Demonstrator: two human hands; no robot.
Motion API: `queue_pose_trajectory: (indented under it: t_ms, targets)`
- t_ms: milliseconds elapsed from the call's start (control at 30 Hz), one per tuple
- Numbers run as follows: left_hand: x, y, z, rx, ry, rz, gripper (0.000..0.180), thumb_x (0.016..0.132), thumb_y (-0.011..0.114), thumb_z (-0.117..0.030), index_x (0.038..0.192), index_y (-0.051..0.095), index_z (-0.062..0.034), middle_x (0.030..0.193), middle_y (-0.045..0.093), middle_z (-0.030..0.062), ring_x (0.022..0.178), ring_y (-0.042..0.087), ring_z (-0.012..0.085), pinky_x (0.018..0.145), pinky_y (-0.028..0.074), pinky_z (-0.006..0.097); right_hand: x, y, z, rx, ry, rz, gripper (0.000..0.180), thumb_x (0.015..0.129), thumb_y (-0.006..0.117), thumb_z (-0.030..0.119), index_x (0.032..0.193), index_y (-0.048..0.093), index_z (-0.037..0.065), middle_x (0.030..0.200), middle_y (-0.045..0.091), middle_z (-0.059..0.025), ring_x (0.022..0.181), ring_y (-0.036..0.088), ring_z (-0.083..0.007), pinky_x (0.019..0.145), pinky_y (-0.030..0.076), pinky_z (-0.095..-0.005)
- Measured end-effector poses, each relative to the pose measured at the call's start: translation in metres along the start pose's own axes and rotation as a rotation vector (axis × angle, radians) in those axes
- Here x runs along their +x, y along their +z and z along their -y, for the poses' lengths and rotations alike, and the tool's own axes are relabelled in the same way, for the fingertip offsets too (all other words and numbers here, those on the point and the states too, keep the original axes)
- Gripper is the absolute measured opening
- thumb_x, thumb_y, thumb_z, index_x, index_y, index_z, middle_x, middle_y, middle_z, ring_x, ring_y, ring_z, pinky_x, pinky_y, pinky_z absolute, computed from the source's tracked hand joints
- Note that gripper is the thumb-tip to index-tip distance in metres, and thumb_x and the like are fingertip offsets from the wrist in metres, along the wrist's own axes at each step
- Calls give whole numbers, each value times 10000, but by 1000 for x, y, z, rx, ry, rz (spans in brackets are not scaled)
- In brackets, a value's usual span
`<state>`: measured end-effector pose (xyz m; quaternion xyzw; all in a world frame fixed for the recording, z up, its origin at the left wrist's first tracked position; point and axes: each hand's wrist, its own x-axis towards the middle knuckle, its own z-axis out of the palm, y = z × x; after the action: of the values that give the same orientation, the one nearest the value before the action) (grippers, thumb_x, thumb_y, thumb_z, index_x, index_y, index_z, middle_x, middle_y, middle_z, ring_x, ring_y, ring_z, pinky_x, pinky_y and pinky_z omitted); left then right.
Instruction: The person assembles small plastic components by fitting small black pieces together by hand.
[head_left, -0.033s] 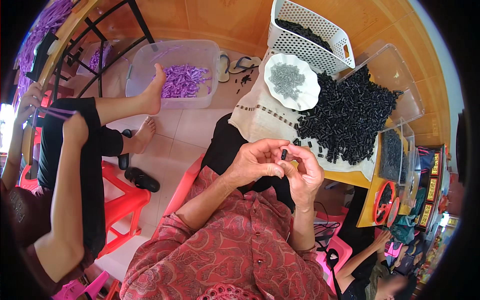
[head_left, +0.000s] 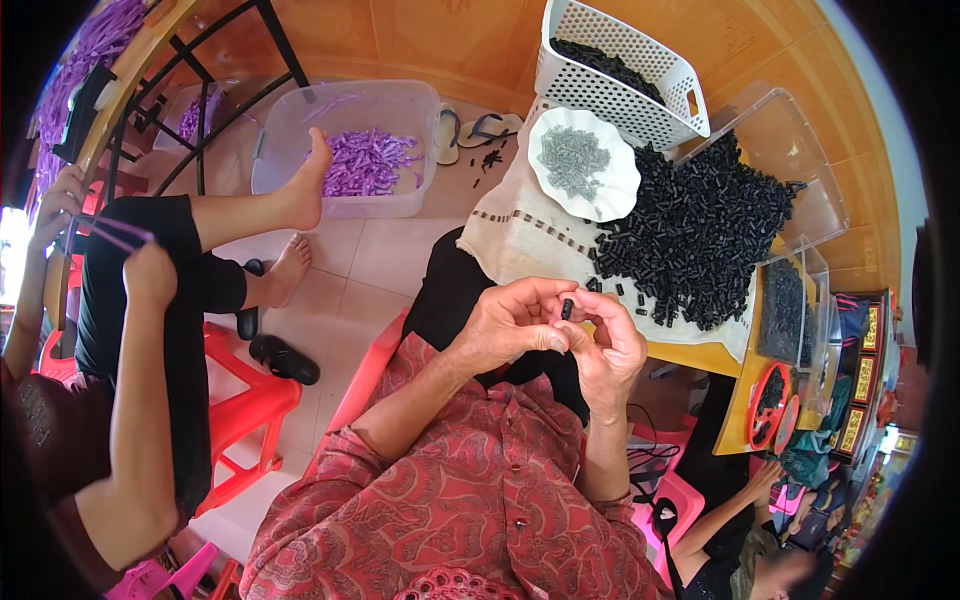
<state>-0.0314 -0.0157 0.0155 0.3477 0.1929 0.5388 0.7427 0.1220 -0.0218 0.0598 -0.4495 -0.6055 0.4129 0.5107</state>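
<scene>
My left hand [head_left: 512, 328] and my right hand [head_left: 612, 352] meet in front of my chest, fingertips together. Between them they pinch one small black tube piece [head_left: 567, 308]. Just beyond the hands, a big heap of the same black pieces [head_left: 700, 230] lies on a cloth-covered table [head_left: 515, 235]. A white scalloped plate [head_left: 622, 190] with small grey parts sits at the heap's far left edge. Behind it stands a white perforated basket [head_left: 640, 50] holding more black pieces.
At the left, another person sits on a red stool [head_left: 250, 400], with one foot on a clear bin [head_left: 350, 140] of purple pieces. Clear boxes [head_left: 785, 310] of black parts stand at the right. A third person [head_left: 740, 540] is at the lower right. Sandals [head_left: 285, 360] lie on the floor.
</scene>
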Motion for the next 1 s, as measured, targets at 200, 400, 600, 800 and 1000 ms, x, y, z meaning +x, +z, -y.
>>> queue_pose_trajectory:
  t_ms: [200, 400, 600, 800, 1000]
  targets:
    - [-1, -2, 6, 11, 6, -34, 542, 775, 781, 7, 1276, 574, 8, 962, 618, 14, 888, 602, 81, 783, 513, 235, -2, 2, -1, -3, 11, -8, 342, 765, 768, -61, 1083, 643, -36, 874, 616, -53, 798, 594, -115, 737, 496, -242]
    - [-2, 1, 1, 25, 18, -32, 485, 798, 764, 3, 1253, 597, -3, 950, 618, 13, 860, 608, 83, 765, 523, 231, -2, 3, 3, -54, -34, -27, 314, 767, 772, -51, 1053, 642, -33, 870, 630, -64, 782, 599, -119, 714, 497, -243]
    - [-3, 5, -5, -19, 31, -7, 510, 808, 751, 15, 1288, 584, -18, 936, 605, 3, 829, 611, 83, 659, 496, 212, -1, 4, 11, -101, -117, -21, 320, 766, 774, -48, 1053, 636, -23, 896, 635, -73, 780, 611, -130, 696, 498, -246]
    - [-2, 12, -9, -114, 2, 38, 516, 882, 689, -32, 1367, 513, -11, 993, 595, 27, 864, 620, 103, 807, 532, 263, -2, 0, 9, -99, -100, -55, 373, 748, 766, -81, 1092, 639, -12, 934, 634, -85, 795, 616, -139, 712, 504, -253]
    - [0, 8, 9, -150, -41, -63, 384, 951, 606, -73, 1325, 553, -3, 1023, 648, 54, 913, 630, 122, 823, 528, 276, -6, 0, 8, -186, -118, -48, 408, 722, 754, -113, 1100, 647, -6, 971, 651, -87, 810, 618, -147, 741, 513, -261]
